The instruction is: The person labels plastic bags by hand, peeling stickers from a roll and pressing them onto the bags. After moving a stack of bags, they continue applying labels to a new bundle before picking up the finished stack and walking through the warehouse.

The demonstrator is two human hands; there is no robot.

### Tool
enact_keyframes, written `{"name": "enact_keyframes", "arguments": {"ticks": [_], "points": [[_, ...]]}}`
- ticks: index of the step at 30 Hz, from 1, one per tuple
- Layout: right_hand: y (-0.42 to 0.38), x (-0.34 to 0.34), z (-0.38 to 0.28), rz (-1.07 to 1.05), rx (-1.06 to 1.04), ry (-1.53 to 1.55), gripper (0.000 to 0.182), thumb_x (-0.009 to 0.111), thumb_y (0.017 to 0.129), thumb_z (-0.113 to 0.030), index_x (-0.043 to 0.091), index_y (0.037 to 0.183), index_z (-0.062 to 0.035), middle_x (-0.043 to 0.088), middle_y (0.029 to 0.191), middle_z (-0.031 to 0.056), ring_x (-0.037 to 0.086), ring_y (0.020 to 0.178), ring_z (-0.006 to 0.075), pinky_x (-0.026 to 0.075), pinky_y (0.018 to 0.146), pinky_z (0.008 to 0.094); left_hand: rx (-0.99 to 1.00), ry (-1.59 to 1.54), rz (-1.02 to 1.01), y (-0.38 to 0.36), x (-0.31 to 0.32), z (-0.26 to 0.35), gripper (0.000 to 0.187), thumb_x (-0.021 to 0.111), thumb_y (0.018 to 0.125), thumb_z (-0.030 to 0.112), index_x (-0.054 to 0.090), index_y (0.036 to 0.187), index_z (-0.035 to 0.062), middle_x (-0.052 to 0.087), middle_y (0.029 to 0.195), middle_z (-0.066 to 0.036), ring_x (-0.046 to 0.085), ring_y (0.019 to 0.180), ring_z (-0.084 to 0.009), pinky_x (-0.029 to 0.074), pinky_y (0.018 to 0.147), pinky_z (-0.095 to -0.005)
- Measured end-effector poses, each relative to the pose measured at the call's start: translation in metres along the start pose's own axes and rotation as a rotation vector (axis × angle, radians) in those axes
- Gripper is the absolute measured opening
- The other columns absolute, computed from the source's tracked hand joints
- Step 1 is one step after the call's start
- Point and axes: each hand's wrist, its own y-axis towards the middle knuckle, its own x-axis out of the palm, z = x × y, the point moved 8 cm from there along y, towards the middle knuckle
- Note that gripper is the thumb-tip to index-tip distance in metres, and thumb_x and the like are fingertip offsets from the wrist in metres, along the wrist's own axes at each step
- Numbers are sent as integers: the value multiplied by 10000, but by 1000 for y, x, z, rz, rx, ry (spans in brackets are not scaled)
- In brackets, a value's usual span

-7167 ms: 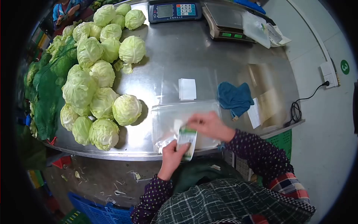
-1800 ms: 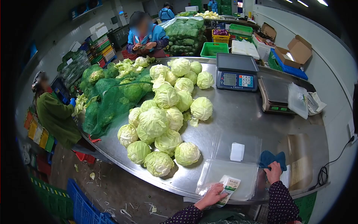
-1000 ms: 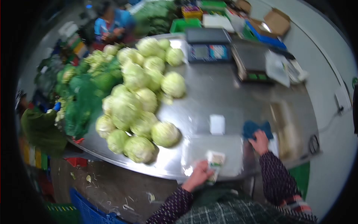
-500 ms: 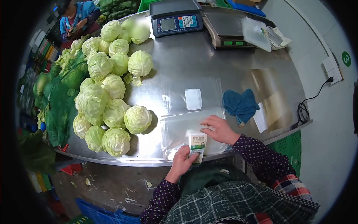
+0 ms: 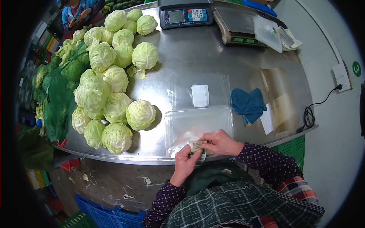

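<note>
Steel-grey and shiny, the desk carries a small printed card at its near edge, over the near end of some clear plastic bags. Both hands grip it: the left hand closes on its lower left side, and the right hand pinches the upper right with bent fingers. Between them they cover much of the card, so only a strip of its print shows, too small to read from here. Glare blurs the outlines of the bags, and how many lie there I can't tell.

White paper lies beyond the hands, near the middle of the desk. To its right sits a crumpled blue cloth, with a white slip just beside it. A brownish patch farther right is hard to make out.

Pale green cabbages crowd the left side, some hiding others, beside green netting that hides part of what it covers. Two scales stand at the far edge; the left scale is cut off at the top, and a plastic tub overlaps the right scale. Past the far left corner, a person in blue is only partly in view.
</note>
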Motion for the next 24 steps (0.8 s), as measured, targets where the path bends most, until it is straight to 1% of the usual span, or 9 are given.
{"name": "enact_keyframes", "arguments": {"ticks": [2, 4, 6, 10, 15, 18, 20, 21, 24], "points": [[1, -10, -11, 89, -118, 46, 177, 667, 852, -138, 677, 975, -12, 683, 765, 109, 627, 641, 152, 495, 624, 288, -393, -338, 59, -16, 4, -29, 200, 713, 855, 121, 694, 1012, -2, 710, 876, -41, 604, 751, -64, 493, 677, -234], [22, -44, -11, 135, 50, 116, 153, 666, 849, -121, 687, 953, -11, 681, 774, 114, 623, 650, 147, 487, 612, 278, -370, -296, 44, -26, 5, -23, 212, 714, 860, 133, 696, 1019, -6, 715, 857, -35, 598, 753, -47, 496, 682, -227], [50, -101, -21, 334, 11, 162, 191, 691, 818, -199, 672, 924, -41, 660, 741, 126, 631, 630, 245, 487, 596, 323, -390, -198, -22, -42, 4, -27, 226, 709, 869, 147, 702, 1032, -9, 726, 868, -44, 606, 758, -39, 505, 686, -227], [74, -57, 58, 113, 57, -317, 416, 754, 743, -344, 594, 978, -40, 661, 783, 153, 656, 732, 327, 504, 662, 422, -384, -198, -118, -49, 12, -23, 213, 684, 883, 103, 693, 1065, -7, 714, 898, -20, 607, 786, -47, 505, 708, -231], [56, -40, 65, 214, 185, -553, 603, 788, 706, -376, 490, 1145, -89, 640, 860, 157, 630, 814, 359, 490, 666, 430, -256, -138, -164, -50, 10, -20, 210, 670, 888, 97, 679, 1072, -3, 695, 923, -6, 594, 818, -60, 496, 740, -246], [46, -48, 50, 233, 127, -735, 549, 784, 692, -377, 510, 1060, -74, 612, 830, 102, 603, 861, 318, 483, 704, 440, -150, -103, -93, -38, -6, -13, 219, 677, 866, 130, 677, 1062, 33, 683, 932, -91, 641, 813, -165, 500, 745, -300], [23, -13, 28, 167, -276, -689, 442, 775, 692, -359, 597, 1000, -96, 594, 810, 67, 576, 866, 280, 477, 744, 400, -207, -86, -240, -36, 5, 2, 219, 681, 860, 135, 675, 1053, 29, 675, 935, -106, 641, 834, -185, 498, 750, -306], [22, -8, 34, 172, -273, -687, 442, 775, 692, -359, 597, 1000, -96, 594, 810, 67, 576, 866, 280, 477, 744, 400, -239, -51, -395, -37, 15, 5, 220, 684, 855, 139, 672, 1044, 26, 667, 937, -121, 640, 855, -206, 496, 756, -312], [28, -8, 61, 133, -75, -456, 324, 772, 699, -362, 653, 841, -97, 598, 792, 77, 568, 857, 253, 472, 737, 380, -74, 32, -402, -24, 22, 11, 186, 685, 834, 148, 655, 964, 18, 632, 883, -155, 614, 867, -306, 490, 754, -354]]}}
